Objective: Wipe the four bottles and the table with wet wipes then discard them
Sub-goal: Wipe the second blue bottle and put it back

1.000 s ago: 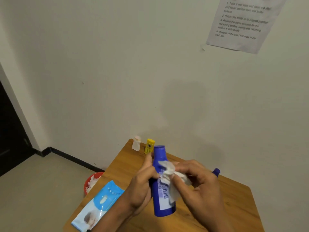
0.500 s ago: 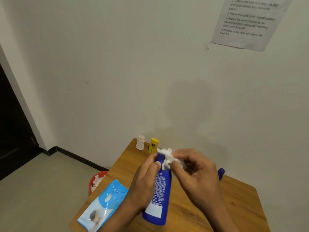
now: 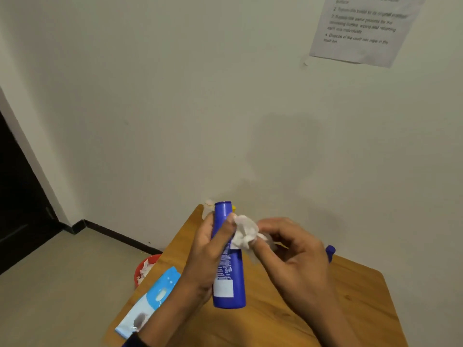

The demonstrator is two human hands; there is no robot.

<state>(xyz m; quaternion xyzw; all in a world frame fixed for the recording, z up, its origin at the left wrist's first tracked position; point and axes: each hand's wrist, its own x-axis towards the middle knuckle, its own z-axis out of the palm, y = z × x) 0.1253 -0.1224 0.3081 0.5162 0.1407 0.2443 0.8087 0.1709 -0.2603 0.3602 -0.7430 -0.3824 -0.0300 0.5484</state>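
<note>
From the head view, looking down over a wooden worktop (image 3: 350, 291) pushed against a pale wall, two hands are up in front.

The left hand (image 3: 208, 256) grips one tall blue bottle (image 3: 229, 276) with fingers and thumb curled round its upper half, holding it upright above the worktop, cap end up. The right hand (image 3: 293, 254) pinches a crumpled white wet wipe (image 3: 244, 231) in its fingertips and presses it against the right side of the bottle, just below the cap.

Counting bottles, four show in all. Besides the blue one in the hand, a small whitish bottle (image 3: 208, 207) stands at the far corner of the worktop, largely hidden behind the blue one. A sliver of a yellow bottle (image 3: 234, 208) peeks out just beside the blue cap. The top of a dark blue bottle (image 3: 330, 251) shows behind the right hand, near the wall.

One pack of wet wipes (image 3: 147, 304), light blue and white, lies at the near left edge of the worktop, partly overhanging it. One red bin (image 3: 144, 267) sits on the floor to the left of the worktop, with white crumpled wipes inside it.

One printed sheet of paper (image 3: 363, 28) is stuck on the wall at upper right; its text is too blurred to read in full. A dark doorway (image 3: 17, 196) fills the left edge.
</note>
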